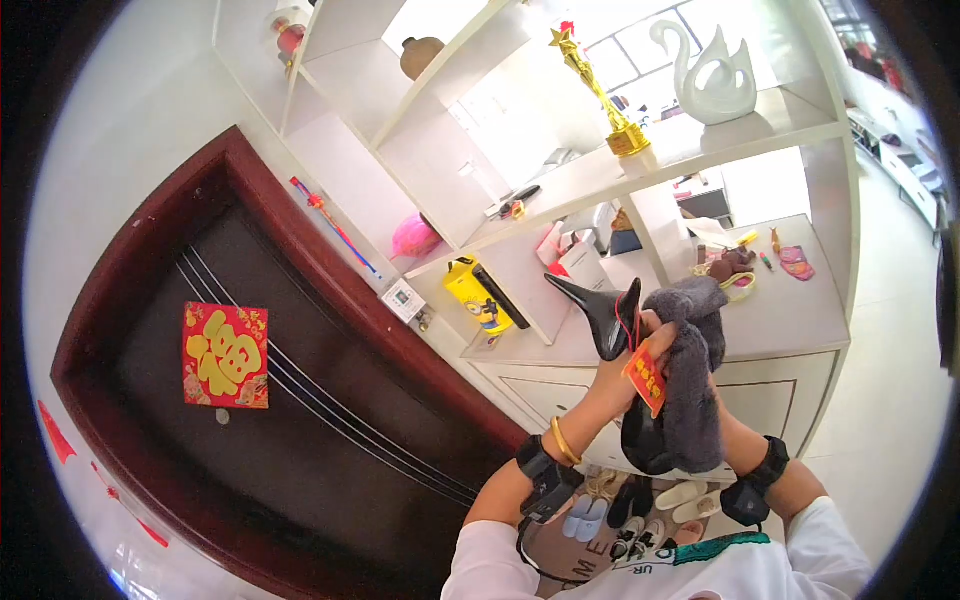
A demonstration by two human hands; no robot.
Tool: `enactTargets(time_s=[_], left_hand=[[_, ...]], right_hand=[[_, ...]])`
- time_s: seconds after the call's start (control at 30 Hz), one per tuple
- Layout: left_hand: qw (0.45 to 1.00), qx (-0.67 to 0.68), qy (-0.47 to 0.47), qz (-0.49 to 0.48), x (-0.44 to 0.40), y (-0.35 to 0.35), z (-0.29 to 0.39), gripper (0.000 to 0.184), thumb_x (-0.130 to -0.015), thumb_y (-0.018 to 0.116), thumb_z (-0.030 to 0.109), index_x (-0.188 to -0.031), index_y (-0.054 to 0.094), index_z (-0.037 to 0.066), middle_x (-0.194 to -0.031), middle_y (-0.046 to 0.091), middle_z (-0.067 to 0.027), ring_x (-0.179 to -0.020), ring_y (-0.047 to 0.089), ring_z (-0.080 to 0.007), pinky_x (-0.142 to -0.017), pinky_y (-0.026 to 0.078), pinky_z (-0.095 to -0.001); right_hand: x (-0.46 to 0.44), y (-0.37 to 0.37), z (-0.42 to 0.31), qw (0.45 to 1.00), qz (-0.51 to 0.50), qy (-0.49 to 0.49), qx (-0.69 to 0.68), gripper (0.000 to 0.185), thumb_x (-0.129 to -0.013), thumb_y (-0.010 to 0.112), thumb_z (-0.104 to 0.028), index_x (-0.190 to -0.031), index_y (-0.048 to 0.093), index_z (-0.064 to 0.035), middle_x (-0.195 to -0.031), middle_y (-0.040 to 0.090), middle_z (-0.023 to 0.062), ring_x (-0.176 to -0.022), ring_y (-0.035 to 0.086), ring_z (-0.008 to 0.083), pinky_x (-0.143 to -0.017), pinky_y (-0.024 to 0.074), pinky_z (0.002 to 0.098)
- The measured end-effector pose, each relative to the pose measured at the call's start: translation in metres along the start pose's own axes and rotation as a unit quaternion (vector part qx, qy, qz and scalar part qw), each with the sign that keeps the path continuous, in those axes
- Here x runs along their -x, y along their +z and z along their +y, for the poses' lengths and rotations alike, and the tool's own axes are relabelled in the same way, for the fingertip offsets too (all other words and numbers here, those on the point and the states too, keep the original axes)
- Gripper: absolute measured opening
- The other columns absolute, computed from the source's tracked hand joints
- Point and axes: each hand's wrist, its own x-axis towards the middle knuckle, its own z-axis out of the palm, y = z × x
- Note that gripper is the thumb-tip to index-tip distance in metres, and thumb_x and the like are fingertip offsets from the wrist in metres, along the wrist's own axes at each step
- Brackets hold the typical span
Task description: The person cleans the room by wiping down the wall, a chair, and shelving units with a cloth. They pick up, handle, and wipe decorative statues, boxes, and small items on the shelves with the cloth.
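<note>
A glossy black figurine [605,318] with a forked, tail-like end is tilted in front of the shelf. My left hand [648,345] is closed around its narrow middle. Red cord loops about the figurine there, and a red tag [645,380] with gold lettering dangles from it. A dark grey cloth [692,390] drapes over the figurine's near side, its lower black part showing beneath. My right hand [714,384] is at the cloth's right side, mostly hidden behind it; its fingers do not show clearly.
On the white shelf unit [740,150] stand a white swan ornament [715,85], a gold star trophy [600,95] and a yellow tin [475,297]. A brown figurine [730,263] sits on the counter. Several shoes [640,525] lie below; a dark door [260,400] is left.
</note>
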Motion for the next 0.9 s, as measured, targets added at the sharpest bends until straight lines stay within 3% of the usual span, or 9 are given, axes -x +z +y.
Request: enactTargets(time_s=[0.13, 0.3, 0.33, 0.37, 0.43, 0.73, 0.77, 0.83, 0.9], left_hand=[[0.997, 0.014, 0.017, -0.072, 0.012, -0.001, -0.025, 0.016, -0.086, 0.057, 0.022, -0.084, 0.051, 0.007, -0.075, 0.052, -0.0007, -0.06, 0.051, -0.0083, -0.057, 0.043, -0.024], [0.988, -0.024, 0.002, -0.152, 0.023, -0.002, -0.045, 0.023, -0.08, 0.064, 0.017, -0.094, 0.052, 0.004, -0.074, 0.056, -0.0031, -0.061, 0.054, -0.01, -0.057, 0.046, -0.025], [0.988, -0.019, -0.002, -0.153, 0.028, 0.001, -0.041, 0.023, -0.08, 0.064, 0.017, -0.094, 0.052, 0.004, -0.074, 0.056, -0.0031, -0.061, 0.054, -0.01, -0.057, 0.046, -0.025], [0.986, -0.017, -0.045, -0.16, 0.037, 0.003, -0.028, 0.024, -0.08, 0.065, 0.018, -0.094, 0.053, 0.004, -0.072, 0.056, -0.0028, -0.061, 0.054, -0.0102, -0.056, 0.046, -0.0248], [0.965, -0.015, -0.132, -0.227, 0.043, 0.005, -0.004, 0.025, -0.079, 0.067, 0.018, -0.092, 0.054, 0.002, -0.068, 0.057, -0.0035, -0.06, 0.056, -0.0115, -0.055, 0.046, -0.0252], [0.987, -0.03, -0.011, -0.158, 0.032, 0.018, -0.027, 0.021, -0.079, 0.065, 0.015, -0.091, 0.053, 0.003, -0.067, 0.057, -0.0054, -0.059, 0.056, -0.0136, -0.057, 0.047, -0.0264], [0.987, -0.027, -0.01, -0.161, 0.028, 0.017, -0.027, 0.021, -0.079, 0.065, 0.015, -0.091, 0.053, 0.003, -0.067, 0.057, -0.0054, -0.059, 0.056, -0.0136, -0.057, 0.047, -0.0264], [0.968, 0.003, -0.128, -0.214, 0.022, 0.014, -0.022, 0.021, -0.08, 0.064, 0.016, -0.092, 0.053, 0.002, -0.067, 0.058, -0.0043, -0.061, 0.057, -0.0131, -0.06, 0.047, -0.0265], [0.979, 0.008, -0.105, -0.174, 0.029, 0.017, -0.017, 0.023, -0.081, 0.063, 0.016, -0.096, 0.054, 0.002, -0.073, 0.06, -0.0052, -0.068, 0.058, -0.0136, -0.065, 0.048, -0.0269]], right_hand=[[-0.006, 0.008, -0.04, 0.963, -0.039, -0.095, 0.248, 0.041, -0.089, 0.05, -0.021, -0.124, 0.041, -0.0018, -0.116, 0.05, 0.0064, -0.103, 0.049, 0.013, -0.089, 0.0413, 0.0294], [-0.008, 0.02, -0.097, 0.702, -0.188, -0.202, 0.657, 0.042, -0.089, 0.05, -0.019, -0.124, 0.04, 0.0006, -0.119, 0.048, 0.0076, -0.105, 0.047, 0.0146, -0.09, 0.0394, 0.0305], [-0.014, 0.019, -0.1, 0.703, -0.187, -0.196, 0.658, 0.042, -0.089, 0.05, -0.019, -0.124, 0.04, 0.0006, -0.119, 0.048, 0.0076, -0.105, 0.047, 0.0146, -0.09, 0.0394, 0.0305], [-0.021, 0.018, -0.103, 0.879, -0.21, 0.009, 0.428, 0.043, -0.089, 0.051, -0.02, -0.125, 0.04, 0.0005, -0.117, 0.05, 0.0073, -0.103, 0.048, 0.014, -0.089, 0.0404, 0.0299], [-0.024, 0.017, -0.094, 0.954, -0.117, 0.261, 0.093, 0.044, -0.086, 0.053, -0.014, -0.126, 0.041, 0.0026, -0.117, 0.053, 0.0079, -0.104, 0.051, 0.0122, -0.093, 0.0401, 0.0264], [-0.022, -0.001, -0.08, 0.836, -0.177, -0.156, 0.495, 0.029, -0.087, 0.054, -0.023, -0.1, 0.056, 0.0024, -0.087, 0.057, 0.0009, -0.078, 0.049, 0.0078, -0.071, 0.0455, 0.0255], [-0.02, 0.012, -0.087, 0.835, -0.176, -0.155, 0.498, 0.029, -0.087, 0.054, -0.023, -0.1, 0.056, 0.0024, -0.087, 0.057, 0.0009, -0.078, 0.049, 0.0078, -0.071, 0.0455, 0.0255], [-0.018, 0.041, -0.097, 0.988, -0.052, 0.053, 0.133, 0.03, -0.086, 0.055, -0.025, -0.098, 0.057, 0.0024, -0.086, 0.058, 0.0009, -0.079, 0.049, 0.0074, -0.07, 0.0453, 0.0253], [-0.016, 0.032, -0.096, 0.977, -0.072, 0.035, 0.198, 0.031, -0.087, 0.054, -0.025, -0.1, 0.056, 0.0024, -0.089, 0.057, 0.0021, -0.081, 0.049, 0.0085, -0.072, 0.0451, 0.0259]])
